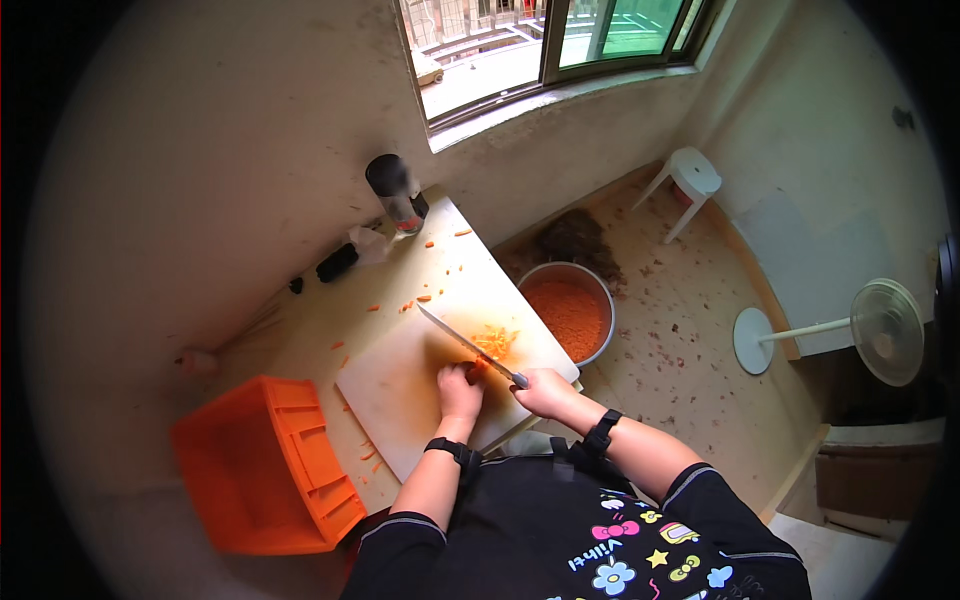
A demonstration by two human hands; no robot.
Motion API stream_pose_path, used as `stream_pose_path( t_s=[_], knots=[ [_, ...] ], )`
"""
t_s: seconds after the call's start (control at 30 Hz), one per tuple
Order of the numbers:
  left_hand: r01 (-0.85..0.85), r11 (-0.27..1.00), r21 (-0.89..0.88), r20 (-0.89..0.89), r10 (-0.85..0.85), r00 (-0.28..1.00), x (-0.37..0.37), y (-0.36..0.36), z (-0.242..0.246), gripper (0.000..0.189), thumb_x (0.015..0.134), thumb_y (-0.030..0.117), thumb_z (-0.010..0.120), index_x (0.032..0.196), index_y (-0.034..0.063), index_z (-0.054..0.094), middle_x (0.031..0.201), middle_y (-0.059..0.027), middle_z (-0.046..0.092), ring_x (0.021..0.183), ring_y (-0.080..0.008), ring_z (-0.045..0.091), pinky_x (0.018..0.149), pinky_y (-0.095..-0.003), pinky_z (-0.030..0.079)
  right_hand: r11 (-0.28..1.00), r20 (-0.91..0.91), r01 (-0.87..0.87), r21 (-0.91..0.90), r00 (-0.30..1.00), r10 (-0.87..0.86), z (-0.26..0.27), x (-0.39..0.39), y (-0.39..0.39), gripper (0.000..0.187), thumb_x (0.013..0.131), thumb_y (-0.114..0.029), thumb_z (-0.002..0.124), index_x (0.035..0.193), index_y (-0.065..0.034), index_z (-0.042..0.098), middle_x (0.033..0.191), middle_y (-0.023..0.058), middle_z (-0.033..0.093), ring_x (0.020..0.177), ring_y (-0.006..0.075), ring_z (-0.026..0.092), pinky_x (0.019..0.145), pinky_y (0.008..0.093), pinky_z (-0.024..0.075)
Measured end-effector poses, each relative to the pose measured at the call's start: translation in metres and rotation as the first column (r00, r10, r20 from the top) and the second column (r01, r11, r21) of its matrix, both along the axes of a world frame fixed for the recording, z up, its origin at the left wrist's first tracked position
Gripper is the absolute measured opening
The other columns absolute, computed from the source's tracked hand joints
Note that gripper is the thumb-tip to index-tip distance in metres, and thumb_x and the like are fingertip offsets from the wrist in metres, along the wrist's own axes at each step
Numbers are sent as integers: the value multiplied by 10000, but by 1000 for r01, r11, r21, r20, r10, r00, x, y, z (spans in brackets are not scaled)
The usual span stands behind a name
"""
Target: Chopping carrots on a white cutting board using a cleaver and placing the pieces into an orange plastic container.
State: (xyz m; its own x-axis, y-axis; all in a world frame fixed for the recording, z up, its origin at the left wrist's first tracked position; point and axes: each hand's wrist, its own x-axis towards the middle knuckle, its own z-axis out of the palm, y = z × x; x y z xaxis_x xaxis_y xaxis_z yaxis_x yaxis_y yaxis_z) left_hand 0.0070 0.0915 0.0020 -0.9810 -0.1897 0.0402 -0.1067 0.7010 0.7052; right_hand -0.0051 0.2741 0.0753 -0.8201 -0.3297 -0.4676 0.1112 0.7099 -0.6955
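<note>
My right hand grips the grey handle of a kitchen knife, whose long blade slants up and left across a white cutting board. My left hand is on the board with its fingers curled around a small orange piece of carrot, right against the blade. Most of that piece is hidden by the fingers and the knife. Thin carrot shreds lie in a loose heap just beyond the blade. Orange stain marks the board around my left hand.
Left of the board, an orange plastic crate lies tipped on its side. A large metal pot of chopped orange food stands below the table's right edge. A dark-lidded bottle is at the table's far corner. A white stool and a fan stand rightward.
</note>
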Motion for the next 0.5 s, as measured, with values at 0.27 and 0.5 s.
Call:
stream_pose_path(
  t_s=[0.27,0.5],
  knots=[
    [-2,998,-68,6,2,1000,-8,-1,-3,125,750,146,663,731,24,686,809,-180,633,820,-374,561,770,-455,464,972,145,-82,222,988,50,8,-22,-18,278,780,-160,537,896,55,670,850,279,645,844,385,650,751,438,509],
    [-36,999,-13,42,37,998,-16,-4,-7,194,728,184,729,722,-7,694,745,-198,650,703,-349,631,690,-417,505,993,35,-3,119,999,-1,-5,-17,-24,218,782,-179,556,858,-9,670,821,247,649,804,387,642,728,437,506]
  ],
)
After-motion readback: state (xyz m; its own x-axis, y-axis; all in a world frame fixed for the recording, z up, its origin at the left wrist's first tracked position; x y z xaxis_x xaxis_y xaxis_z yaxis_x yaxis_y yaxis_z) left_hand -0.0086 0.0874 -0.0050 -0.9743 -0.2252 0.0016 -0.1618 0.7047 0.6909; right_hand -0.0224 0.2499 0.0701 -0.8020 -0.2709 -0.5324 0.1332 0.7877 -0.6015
